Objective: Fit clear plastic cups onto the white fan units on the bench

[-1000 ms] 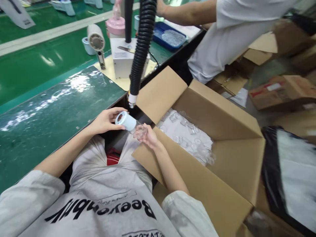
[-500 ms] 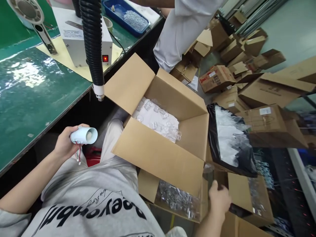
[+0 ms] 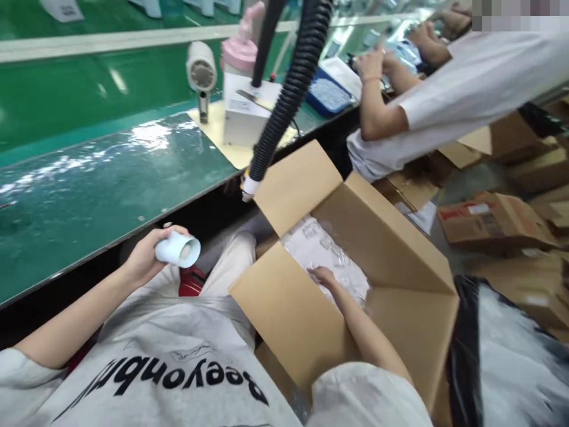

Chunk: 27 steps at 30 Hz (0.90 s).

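Note:
My left hand [image 3: 149, 252], at the left above my lap, is closed around a light-blue plastic tube [image 3: 171, 249]. The tube's round open end faces right, and something pale shows inside. My right hand [image 3: 323, 276] reaches into the open cardboard box [image 3: 302, 308] beside me. Its fingers look stretched out and partly parted, just over a white sheet with small clear plastic pieces [image 3: 340, 256] on it. Its fingertips are close to one clear piece; whether they touch it I cannot make out.
A black corrugated hose [image 3: 288, 89] hangs over the box's far flap. On the green table [image 3: 89, 196] stand a small fan [image 3: 201, 74], a white device [image 3: 242, 112] and a blue tray [image 3: 329, 95]. A co-worker's arm [image 3: 386, 118] is beyond. A black-bagged bin [image 3: 466, 356] stands right.
My right hand has moved from outside the box, at the lower right, into it. The view has swung to the right and up. My left hand still holds the tube.

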Each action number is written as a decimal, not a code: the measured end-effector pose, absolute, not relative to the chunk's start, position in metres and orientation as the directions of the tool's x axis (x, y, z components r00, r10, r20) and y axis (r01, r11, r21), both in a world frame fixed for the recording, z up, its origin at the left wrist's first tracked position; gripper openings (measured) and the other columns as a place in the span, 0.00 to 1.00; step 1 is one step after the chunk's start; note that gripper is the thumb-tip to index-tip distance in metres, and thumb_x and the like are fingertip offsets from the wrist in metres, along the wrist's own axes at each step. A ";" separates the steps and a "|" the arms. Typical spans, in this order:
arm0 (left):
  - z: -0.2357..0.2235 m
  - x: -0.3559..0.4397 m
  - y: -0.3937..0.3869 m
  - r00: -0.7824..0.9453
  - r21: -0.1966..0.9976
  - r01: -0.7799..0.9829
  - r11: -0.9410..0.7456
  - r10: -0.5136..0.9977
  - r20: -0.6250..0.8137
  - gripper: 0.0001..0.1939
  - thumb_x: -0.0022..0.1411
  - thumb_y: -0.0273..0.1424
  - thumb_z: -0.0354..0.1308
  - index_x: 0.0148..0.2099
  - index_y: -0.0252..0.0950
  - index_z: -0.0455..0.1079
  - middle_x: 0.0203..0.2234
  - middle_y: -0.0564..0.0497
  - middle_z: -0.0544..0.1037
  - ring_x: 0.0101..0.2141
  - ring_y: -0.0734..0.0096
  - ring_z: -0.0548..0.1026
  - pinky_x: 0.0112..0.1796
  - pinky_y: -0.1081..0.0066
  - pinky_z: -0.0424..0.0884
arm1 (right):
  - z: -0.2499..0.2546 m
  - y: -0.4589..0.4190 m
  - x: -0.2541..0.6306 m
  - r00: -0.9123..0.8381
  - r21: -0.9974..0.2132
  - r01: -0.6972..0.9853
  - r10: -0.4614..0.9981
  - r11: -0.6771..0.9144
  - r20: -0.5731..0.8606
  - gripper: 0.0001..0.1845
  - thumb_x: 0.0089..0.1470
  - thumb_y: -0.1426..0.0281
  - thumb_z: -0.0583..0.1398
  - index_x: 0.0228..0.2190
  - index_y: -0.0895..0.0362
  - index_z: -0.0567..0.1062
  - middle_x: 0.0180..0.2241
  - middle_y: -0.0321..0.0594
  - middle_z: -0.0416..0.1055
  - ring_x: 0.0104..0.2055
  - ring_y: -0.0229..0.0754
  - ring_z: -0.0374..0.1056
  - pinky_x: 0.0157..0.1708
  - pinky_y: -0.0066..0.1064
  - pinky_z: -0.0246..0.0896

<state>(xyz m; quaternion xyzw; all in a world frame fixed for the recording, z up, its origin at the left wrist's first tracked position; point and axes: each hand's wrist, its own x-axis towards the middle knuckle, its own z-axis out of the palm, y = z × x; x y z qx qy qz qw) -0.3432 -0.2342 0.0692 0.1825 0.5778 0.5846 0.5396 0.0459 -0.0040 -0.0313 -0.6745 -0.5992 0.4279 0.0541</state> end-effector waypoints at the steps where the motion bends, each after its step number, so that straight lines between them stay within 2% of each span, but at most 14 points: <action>1: 0.071 -0.346 -0.236 -0.380 0.849 -0.481 0.217 0.822 -0.425 0.16 0.54 0.43 0.63 0.37 0.36 0.76 0.27 0.50 0.77 0.24 0.71 0.71 0.19 0.75 0.65 | -0.028 0.000 0.042 -0.082 -0.570 0.783 0.867 -0.250 -0.492 0.18 0.65 0.61 0.63 0.51 0.58 0.75 0.50 0.44 0.74 0.48 0.46 0.74 0.48 0.44 0.74; 4: 0.074 -0.351 -0.238 -0.396 0.812 -0.555 0.182 0.800 -0.450 0.23 0.48 0.43 0.67 0.43 0.37 0.71 0.25 0.54 0.74 0.19 0.76 0.67 0.14 0.78 0.56 | -0.010 0.015 0.037 -0.079 -0.550 0.816 0.908 -0.178 -0.411 0.17 0.61 0.56 0.63 0.32 0.59 0.77 0.49 0.50 0.76 0.54 0.57 0.72 0.51 0.51 0.71; 6: 0.073 -0.353 -0.237 -0.333 0.803 -0.538 0.257 0.810 -0.482 0.25 0.50 0.48 0.66 0.43 0.37 0.68 0.22 0.56 0.72 0.16 0.77 0.64 0.13 0.78 0.54 | 0.007 0.018 0.037 -0.082 -0.556 0.821 0.936 -0.131 -0.343 0.23 0.57 0.53 0.63 0.19 0.55 0.69 0.53 0.56 0.75 0.60 0.68 0.67 0.55 0.56 0.66; 8: 0.068 -0.353 -0.235 -0.247 0.797 -0.499 0.341 0.825 -0.508 0.26 0.54 0.53 0.62 0.41 0.36 0.68 0.20 0.55 0.71 0.16 0.75 0.65 0.14 0.77 0.57 | 0.024 0.007 0.032 -0.186 -0.605 0.796 0.959 0.019 -0.214 0.24 0.53 0.51 0.62 0.16 0.53 0.68 0.57 0.57 0.73 0.64 0.70 0.63 0.57 0.56 0.64; 10: 0.062 -0.352 -0.233 -0.189 0.798 -0.459 0.389 0.836 -0.516 0.25 0.55 0.53 0.61 0.38 0.35 0.68 0.21 0.53 0.71 0.18 0.74 0.68 0.15 0.75 0.62 | 0.041 -0.020 0.015 -0.435 -0.652 0.687 0.901 0.320 -0.015 0.18 0.53 0.52 0.63 0.25 0.53 0.77 0.60 0.52 0.72 0.63 0.64 0.67 0.55 0.52 0.67; 12: 0.057 -0.349 -0.231 -0.130 0.796 -0.427 0.428 0.842 -0.523 0.24 0.55 0.51 0.61 0.37 0.34 0.69 0.21 0.53 0.72 0.19 0.74 0.68 0.16 0.75 0.63 | 0.054 -0.057 -0.015 -0.704 -0.614 0.465 0.686 0.638 0.181 0.15 0.58 0.56 0.63 0.41 0.51 0.81 0.60 0.48 0.73 0.57 0.57 0.72 0.51 0.47 0.71; 14: 0.056 -0.347 -0.232 -0.064 0.804 -0.375 0.462 0.852 -0.520 0.22 0.55 0.49 0.62 0.36 0.34 0.71 0.21 0.54 0.71 0.18 0.75 0.66 0.16 0.75 0.60 | 0.062 -0.093 -0.055 -0.850 -0.500 0.268 0.446 0.824 0.280 0.19 0.61 0.63 0.62 0.53 0.48 0.79 0.61 0.47 0.72 0.53 0.54 0.74 0.50 0.46 0.73; 16: 0.058 -0.346 -0.234 -0.012 0.822 -0.304 0.481 0.861 -0.508 0.19 0.54 0.46 0.63 0.35 0.33 0.73 0.21 0.54 0.72 0.19 0.75 0.66 0.17 0.75 0.59 | 0.064 -0.120 -0.095 -0.880 -0.359 0.235 0.355 0.903 0.316 0.24 0.60 0.69 0.62 0.58 0.45 0.76 0.61 0.47 0.71 0.50 0.56 0.73 0.46 0.46 0.74; 18: 0.065 -0.346 -0.238 0.007 0.849 -0.232 0.475 0.873 -0.487 0.14 0.52 0.40 0.65 0.33 0.33 0.75 0.24 0.52 0.74 0.23 0.73 0.69 0.22 0.75 0.62 | 0.062 -0.133 -0.126 -0.873 -0.270 0.305 0.381 0.913 0.303 0.26 0.59 0.74 0.60 0.57 0.47 0.77 0.62 0.50 0.69 0.50 0.60 0.71 0.43 0.49 0.74; 20: 0.073 -0.348 -0.243 -0.041 0.923 -0.043 0.383 0.922 -0.385 0.10 0.53 0.35 0.66 0.34 0.34 0.78 0.29 0.50 0.76 0.30 0.71 0.71 0.31 0.73 0.66 | 0.061 -0.136 -0.145 -0.884 -0.297 0.326 0.400 0.898 0.241 0.23 0.56 0.79 0.59 0.50 0.49 0.81 0.62 0.51 0.68 0.53 0.61 0.69 0.42 0.50 0.74; 22: 0.079 -0.351 -0.250 -0.096 0.945 0.247 0.215 0.976 -0.197 0.09 0.57 0.35 0.65 0.38 0.36 0.79 0.35 0.49 0.77 0.36 0.67 0.72 0.39 0.70 0.67 | 0.061 -0.134 -0.153 -0.919 -0.459 0.260 0.363 0.849 0.151 0.15 0.54 0.78 0.61 0.40 0.50 0.82 0.60 0.49 0.69 0.55 0.58 0.69 0.43 0.47 0.75; 24: 0.079 -0.355 -0.255 -0.104 0.891 0.449 0.065 0.994 -0.021 0.14 0.59 0.39 0.66 0.45 0.37 0.78 0.39 0.47 0.76 0.39 0.64 0.72 0.43 0.67 0.68 | 0.063 -0.132 -0.157 -0.935 -0.673 0.201 0.345 0.712 0.086 0.04 0.55 0.71 0.65 0.33 0.51 0.80 0.57 0.46 0.70 0.54 0.55 0.71 0.47 0.45 0.74; 25: 0.077 -0.357 -0.257 -0.106 0.880 0.474 0.025 0.994 0.029 0.19 0.58 0.42 0.68 0.48 0.38 0.78 0.40 0.47 0.76 0.40 0.62 0.72 0.45 0.66 0.68 | 0.065 -0.132 -0.158 -0.929 -0.762 0.191 0.365 0.619 0.064 0.02 0.56 0.67 0.66 0.32 0.51 0.80 0.54 0.46 0.70 0.53 0.53 0.72 0.48 0.45 0.73; 27: 0.070 -0.361 -0.259 -0.105 0.887 0.461 -0.021 0.991 0.078 0.30 0.52 0.48 0.73 0.52 0.38 0.77 0.41 0.46 0.75 0.42 0.61 0.72 0.47 0.64 0.69 | 0.067 -0.133 -0.159 -0.897 -0.877 0.190 0.440 0.442 0.028 0.10 0.58 0.60 0.65 0.28 0.52 0.79 0.50 0.46 0.72 0.50 0.51 0.73 0.47 0.42 0.72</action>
